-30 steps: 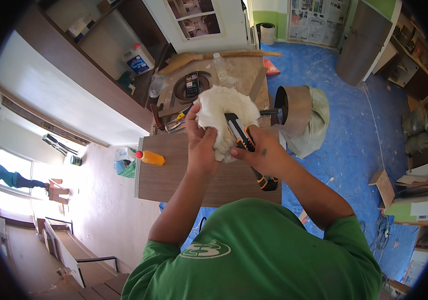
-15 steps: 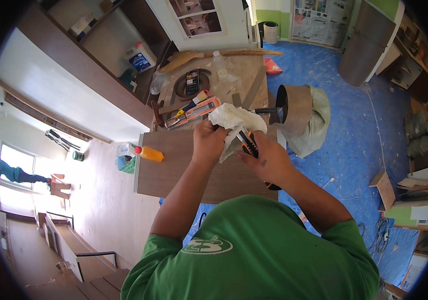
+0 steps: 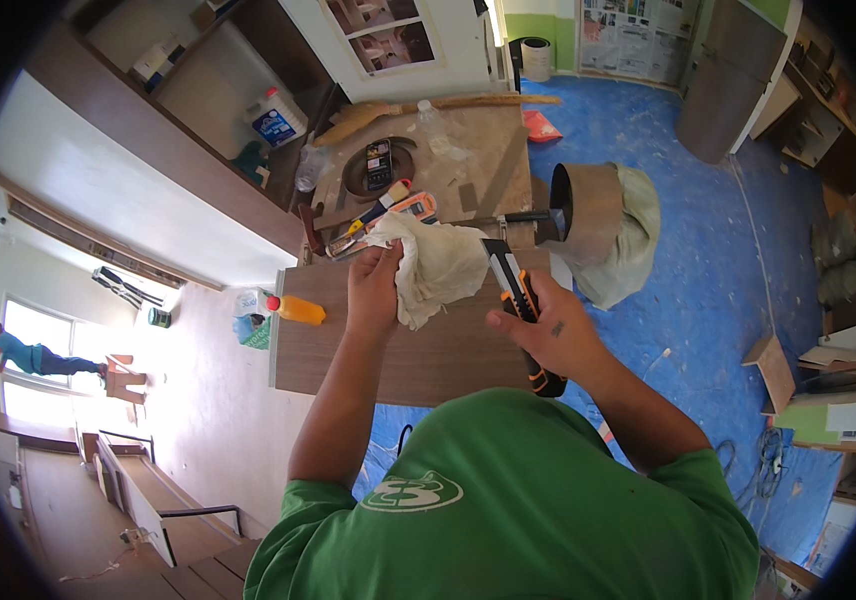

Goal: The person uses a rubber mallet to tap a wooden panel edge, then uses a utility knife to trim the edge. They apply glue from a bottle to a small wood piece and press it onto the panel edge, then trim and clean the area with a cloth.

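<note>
My left hand [image 3: 376, 288] is closed on a crumpled white rag [image 3: 441, 270], which hangs toward the right over the brown wooden panel [image 3: 388, 360]. In my right hand [image 3: 560, 325] is a black and orange utility knife [image 3: 516, 285], its blade end pointing up and away from me. The blade end sits just beside the rag's right edge, apart from it. Beyond the rag lie a paintbrush [image 3: 385, 200] and an orange tool package [image 3: 420, 206], partly covered by the cloth.
On the worktop are a phone [image 3: 379, 163], a coil of brown edging strip [image 3: 403, 160] and a clear plastic bottle [image 3: 435, 125]. An orange juice bottle [image 3: 300, 309] lies at the panel's left. Blue sheeting [image 3: 688, 250] covers the right floor. Far left, another person [image 3: 33, 352] bends near a window.
My hands have moved apart: the left went left with the rag, now spread wider. The knife has come out of the cloth and shows almost whole.
</note>
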Available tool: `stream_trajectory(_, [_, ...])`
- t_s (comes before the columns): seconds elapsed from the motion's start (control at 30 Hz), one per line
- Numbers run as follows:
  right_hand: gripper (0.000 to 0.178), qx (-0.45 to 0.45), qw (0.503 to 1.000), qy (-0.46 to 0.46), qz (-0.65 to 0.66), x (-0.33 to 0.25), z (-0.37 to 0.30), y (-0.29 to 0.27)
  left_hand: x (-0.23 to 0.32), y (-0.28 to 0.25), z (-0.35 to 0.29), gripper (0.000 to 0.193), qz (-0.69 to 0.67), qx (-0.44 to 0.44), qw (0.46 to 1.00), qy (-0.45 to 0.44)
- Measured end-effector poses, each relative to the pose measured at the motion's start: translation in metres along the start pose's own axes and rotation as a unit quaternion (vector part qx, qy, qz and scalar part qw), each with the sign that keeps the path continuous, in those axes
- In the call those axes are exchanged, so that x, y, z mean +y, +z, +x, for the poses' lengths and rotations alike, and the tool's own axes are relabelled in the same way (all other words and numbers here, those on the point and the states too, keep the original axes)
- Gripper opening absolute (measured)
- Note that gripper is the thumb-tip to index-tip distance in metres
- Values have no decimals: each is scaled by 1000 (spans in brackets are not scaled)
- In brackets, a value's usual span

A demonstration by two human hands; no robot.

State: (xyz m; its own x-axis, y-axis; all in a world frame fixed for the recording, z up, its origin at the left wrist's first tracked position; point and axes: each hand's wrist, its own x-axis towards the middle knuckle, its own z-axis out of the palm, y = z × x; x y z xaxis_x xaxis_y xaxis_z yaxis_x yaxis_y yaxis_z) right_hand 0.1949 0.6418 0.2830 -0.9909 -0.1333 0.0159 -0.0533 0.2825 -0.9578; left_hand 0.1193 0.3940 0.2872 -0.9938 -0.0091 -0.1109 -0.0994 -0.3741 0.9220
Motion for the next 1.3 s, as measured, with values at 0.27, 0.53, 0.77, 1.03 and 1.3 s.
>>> stream_trajectory(0.27, [44,-92,960,96,247,-3,-10,5,-20,15,-19,25,-110,-45,993,0])
stream_trajectory(0.53, [51,-151,918,112,350,54,-40,-12,-21,-1,-18,32,-126,26,991,19])
stream_trajectory(0.77, [66,-123,787,154,584,66,-33,-27,-30,-11,-27,36,-103,52,993,-13])
stream_trajectory(1.03, [63,-88,795,138,584,52,-38,-28,-37,-19,-36,42,-111,53,992,-27])
stream_trajectory(1.3, [80,-161,825,55,538,19,-39,-21,-23,-7,-43,43,-121,64,990,-25])
